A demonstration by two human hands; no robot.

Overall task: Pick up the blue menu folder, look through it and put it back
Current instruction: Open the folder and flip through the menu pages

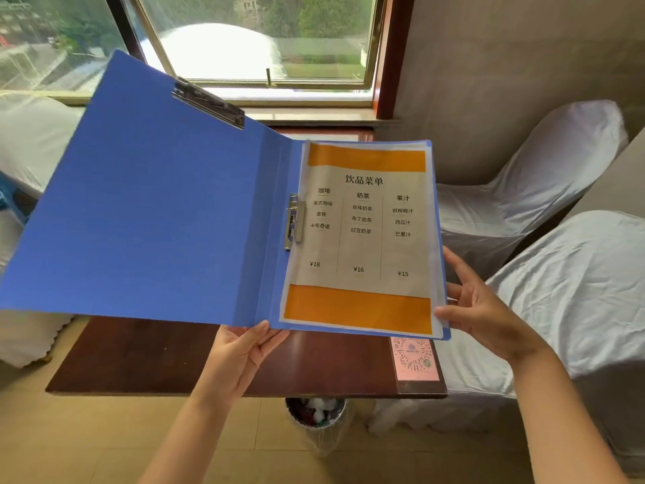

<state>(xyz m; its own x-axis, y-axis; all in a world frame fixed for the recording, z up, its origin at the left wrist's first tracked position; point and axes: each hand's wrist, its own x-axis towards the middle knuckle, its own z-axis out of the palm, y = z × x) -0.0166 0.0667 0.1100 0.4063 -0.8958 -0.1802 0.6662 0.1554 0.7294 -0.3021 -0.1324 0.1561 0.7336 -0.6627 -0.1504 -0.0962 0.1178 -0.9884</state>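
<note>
Left hand pinching blue menu folder at near spine edge, thumb on top, fingers beneath; right hand spread, fingertips touching right edge of clipped drinks menu sheets. Folder held open in the air above dark wooden table, left cover tilted up toward window. Risk, judged: single-point support at spine, so heavy left cover could droop and twist loose; careless turning could tear sleeves at spine clip.

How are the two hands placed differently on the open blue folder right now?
The left hand holds the blue folder from below at its bottom edge near the spine, thumb on top. The right hand sits at the right side, fingertips on the menu page edges. Both are bare and touch the folder.
</note>
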